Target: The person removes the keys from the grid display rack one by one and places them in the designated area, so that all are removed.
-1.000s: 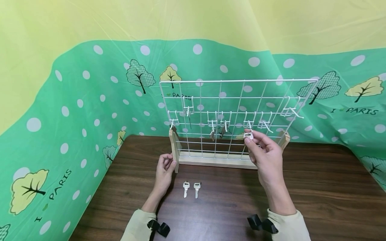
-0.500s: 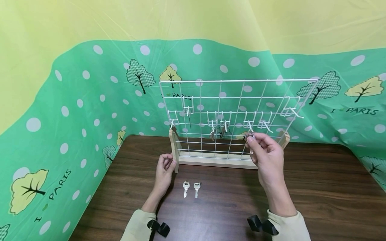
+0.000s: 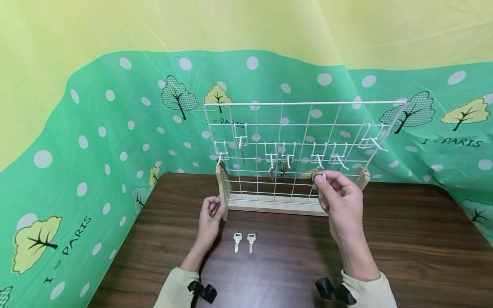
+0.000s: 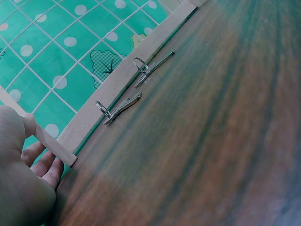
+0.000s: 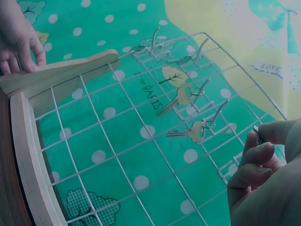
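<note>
A white wire grid rack (image 3: 304,103) on a wooden base carries several hooks, some with keys hanging. The left hand (image 3: 209,222) pinches the rack's left wooden side piece (image 3: 222,188). Between thumb and fingers the right hand (image 3: 344,205) pinches a key (image 3: 319,174) at the tip of a front hook (image 3: 318,160); whether its ring is around the hook cannot be told. Two keys, a left one (image 3: 237,239) and a right one (image 3: 251,240), lie on the table before the rack. In the right wrist view, hung keys (image 5: 195,132) dangle beside the right hand (image 5: 268,174).
Brown wooden table (image 3: 423,239) beneath the rack. A green and yellow patterned cloth (image 3: 115,107) stands behind and at the left. Other hooks (image 3: 371,142) stick out toward the right end of the grid. Black straps (image 3: 335,291) sit at both wrists.
The key in the right hand has turned from face-on to hanging downward, and the right hand has shifted slightly down and right. The left hand keeps its place.
</note>
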Tool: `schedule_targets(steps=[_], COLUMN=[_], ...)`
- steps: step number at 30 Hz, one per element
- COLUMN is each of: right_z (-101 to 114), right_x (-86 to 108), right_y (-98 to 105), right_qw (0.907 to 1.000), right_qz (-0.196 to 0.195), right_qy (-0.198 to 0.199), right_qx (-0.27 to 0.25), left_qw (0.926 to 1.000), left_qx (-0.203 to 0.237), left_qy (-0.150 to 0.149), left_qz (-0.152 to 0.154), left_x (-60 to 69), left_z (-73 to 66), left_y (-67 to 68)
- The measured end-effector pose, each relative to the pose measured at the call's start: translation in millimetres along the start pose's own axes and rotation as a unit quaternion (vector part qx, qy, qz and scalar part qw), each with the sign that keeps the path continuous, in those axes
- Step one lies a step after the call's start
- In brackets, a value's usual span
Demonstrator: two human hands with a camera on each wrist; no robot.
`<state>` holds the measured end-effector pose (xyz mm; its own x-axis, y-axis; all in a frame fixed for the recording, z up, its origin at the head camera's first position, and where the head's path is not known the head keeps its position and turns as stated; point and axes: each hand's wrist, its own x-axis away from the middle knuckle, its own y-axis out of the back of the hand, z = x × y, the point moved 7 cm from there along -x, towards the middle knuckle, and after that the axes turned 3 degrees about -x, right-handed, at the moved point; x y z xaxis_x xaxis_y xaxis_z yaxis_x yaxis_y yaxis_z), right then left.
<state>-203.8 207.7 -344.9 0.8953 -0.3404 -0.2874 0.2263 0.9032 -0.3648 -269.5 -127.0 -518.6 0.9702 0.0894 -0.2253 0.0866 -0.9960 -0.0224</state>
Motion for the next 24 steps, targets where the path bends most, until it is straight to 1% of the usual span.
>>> schedule_targets(steps=[4, 9, 14, 19, 24], right_z=[2, 0, -4, -11, -16], right_x=[2.4, 4.8, 5.4, 4.7, 3.8], right_y=[-2, -6, -9, -13, -13], right_qw=[1.0, 0.9993, 0.9966, 0.9932, 0.9906], right_qz=[0.008, 0.027, 0.053, 0.084, 0.096], right_qy=[0.0, -0.017, -0.036, -0.047, -0.064], right_qx=[0.004, 0.021, 0.053, 0.066, 0.074], left_qw=[1.0, 1.0, 1.0, 1.0, 1.0], left_qx=[0.0, 0.003, 0.0, 0.003, -0.001], left_qy=[-0.001, 0.0, 0.002, 0.001, 0.001], left_qz=[0.0, 0.002, -0.001, -0.006, -0.007], left_x=[0.1, 0.2, 0.1, -0.2, 0.2], left_z=[0.0, 0.1, 0.5, -0.7, -1.2], left_y=[0.1, -0.3, 0.3, 0.7, 0.6])
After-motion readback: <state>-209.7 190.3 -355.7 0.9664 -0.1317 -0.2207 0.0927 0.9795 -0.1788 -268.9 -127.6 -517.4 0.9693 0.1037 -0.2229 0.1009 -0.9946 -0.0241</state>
